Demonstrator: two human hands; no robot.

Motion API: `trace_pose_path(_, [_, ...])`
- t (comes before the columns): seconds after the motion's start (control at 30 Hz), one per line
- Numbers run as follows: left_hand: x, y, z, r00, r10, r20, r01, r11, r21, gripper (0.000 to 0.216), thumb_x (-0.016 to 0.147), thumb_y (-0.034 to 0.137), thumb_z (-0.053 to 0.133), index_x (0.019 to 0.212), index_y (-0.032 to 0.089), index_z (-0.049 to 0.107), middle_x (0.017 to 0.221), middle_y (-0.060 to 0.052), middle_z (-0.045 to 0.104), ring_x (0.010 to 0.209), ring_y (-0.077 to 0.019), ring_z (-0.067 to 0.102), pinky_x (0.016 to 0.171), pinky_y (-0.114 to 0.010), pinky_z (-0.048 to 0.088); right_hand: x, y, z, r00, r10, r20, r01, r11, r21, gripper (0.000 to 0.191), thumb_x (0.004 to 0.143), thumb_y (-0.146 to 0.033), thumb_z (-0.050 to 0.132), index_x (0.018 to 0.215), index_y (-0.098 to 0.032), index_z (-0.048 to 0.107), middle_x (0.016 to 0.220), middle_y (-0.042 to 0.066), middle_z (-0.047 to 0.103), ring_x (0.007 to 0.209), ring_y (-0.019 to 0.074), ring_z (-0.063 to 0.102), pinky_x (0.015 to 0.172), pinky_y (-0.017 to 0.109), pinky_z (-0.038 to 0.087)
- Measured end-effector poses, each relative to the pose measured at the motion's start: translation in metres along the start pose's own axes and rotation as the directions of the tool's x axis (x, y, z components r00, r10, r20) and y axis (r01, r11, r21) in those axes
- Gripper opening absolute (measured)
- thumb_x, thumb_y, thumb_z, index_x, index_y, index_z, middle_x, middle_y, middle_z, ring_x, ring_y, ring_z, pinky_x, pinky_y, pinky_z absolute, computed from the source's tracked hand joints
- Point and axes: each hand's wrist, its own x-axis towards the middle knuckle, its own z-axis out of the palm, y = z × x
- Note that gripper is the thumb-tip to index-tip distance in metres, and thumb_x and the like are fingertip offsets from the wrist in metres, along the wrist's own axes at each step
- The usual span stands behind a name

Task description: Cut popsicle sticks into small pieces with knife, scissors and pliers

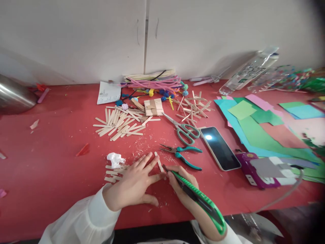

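A green and black utility knife [196,196] lies in my right hand [182,184], its fingers closed round the front part. The knife's tip is close to a wooden craft stick [159,162] lying on the red table. My left hand [137,181] rests palm down with its fingers spread, fingertips at the stick's edge and index finger near the knife tip. Partly under the left hand lie several short sticks [110,178], beside a crumpled white tissue [115,160]. Wood shavings are scattered around. Blue-handled pliers [181,154] lie just beyond the right hand.
Farther back are loose craft sticks [119,122], a bundled stack of sticks [154,107], scissors [184,128] and pink pipe cleaners [154,83]. To the right are a phone [220,148], a purple box [259,171], coloured paper [264,128] and a plastic bottle [246,73].
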Motion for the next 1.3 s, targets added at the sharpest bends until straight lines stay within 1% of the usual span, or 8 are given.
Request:
trace_pose_path(0.23, [0.0002,0.0001,-0.0004,1.0,0.004,-0.001,-0.004,1.0,0.001,0.082,0.066,0.062,0.068,0.138,0.035,0.04,0.153,-0.014,0.019,0.137,-0.0431,0.014,0.101,-0.063,0.029,0.0016,0.0007,0.0002,1.0,-0.031,0.003,0.031,0.999,-0.03,0.016,0.087,-0.025,0.048,0.087,-0.021,0.063,0.076,0.002,0.073,0.065,0.017,0.069,0.064,0.025,0.057])
trace_pose_path(0.5, [-0.0004,-0.0018,0.0031,0.998,0.03,-0.061,-0.031,0.999,-0.021,0.082,0.065,0.061,0.07,0.137,0.034,0.041,0.153,-0.011,0.021,0.138,-0.0414,0.013,0.104,-0.061,0.026,0.0028,0.0009,0.0009,0.996,-0.088,0.016,0.088,0.995,-0.054,0.015,0.085,-0.023,0.048,0.087,-0.021,0.063,0.075,0.003,0.073,0.062,0.0169,0.07,0.06,0.024,0.056])
trace_pose_path(0.7, [0.0012,0.0009,-0.0013,1.0,0.004,0.01,-0.004,1.0,-0.012,0.08,0.067,0.062,0.068,0.137,0.032,0.043,0.152,-0.015,0.02,0.137,-0.0427,0.013,0.102,-0.064,0.027,0.0028,0.0009,0.0013,0.994,-0.101,0.042,0.103,0.994,-0.047,0.015,0.088,-0.023,0.048,0.089,-0.02,0.063,0.077,0.004,0.073,0.065,0.0167,0.07,0.062,0.023,0.056])
trace_pose_path(0.87, [0.0006,-0.0005,0.0006,1.0,0.011,-0.016,-0.012,1.0,-0.016,0.082,0.066,0.062,0.069,0.137,0.034,0.041,0.153,-0.013,0.019,0.138,-0.0423,0.013,0.102,-0.063,0.027,0.0031,-0.0009,0.0,0.998,-0.062,0.0,0.062,0.997,-0.047,0.016,0.087,-0.024,0.047,0.086,-0.021,0.063,0.075,0.003,0.073,0.064,0.0173,0.07,0.061,0.025,0.057])
trace_pose_path(0.97, [-0.0002,-0.0024,0.0036,0.999,0.021,-0.041,-0.022,1.0,-0.02,0.08,0.067,0.064,0.067,0.137,0.033,0.042,0.154,-0.011,0.016,0.138,-0.0415,0.013,0.104,-0.061,0.026,0.0023,-0.002,-0.0015,0.999,-0.048,-0.016,0.047,0.998,-0.048,0.014,0.086,-0.024,0.049,0.086,-0.022,0.063,0.075,0.003,0.073,0.063,0.0176,0.07,0.061,0.026,0.057])
trace_pose_path(1.07, [-0.0005,-0.0029,0.005,0.998,0.033,-0.062,-0.035,0.999,-0.019,0.08,0.067,0.065,0.066,0.137,0.032,0.043,0.154,-0.011,0.017,0.138,-0.041,0.013,0.105,-0.06,0.025,0.0016,-0.002,-0.0019,0.999,-0.049,-0.021,0.048,0.998,-0.047,0.013,0.086,-0.023,0.049,0.086,-0.022,0.062,0.074,0.002,0.073,0.062,0.0175,0.069,0.06,0.026,0.057])
trace_pose_path(1.3, [0.0003,0.0011,-0.0002,1.0,0.004,-0.005,-0.004,1.0,0.006,0.081,0.067,0.062,0.068,0.137,0.032,0.042,0.153,-0.015,0.019,0.138,-0.0418,0.012,0.103,-0.062,0.027,0.0023,-0.0001,-0.0003,0.996,-0.088,0.011,0.089,0.995,-0.04,0.013,0.086,-0.02,0.049,0.087,-0.022,0.062,0.075,0.003,0.072,0.064,0.0171,0.07,0.061,0.025,0.056])
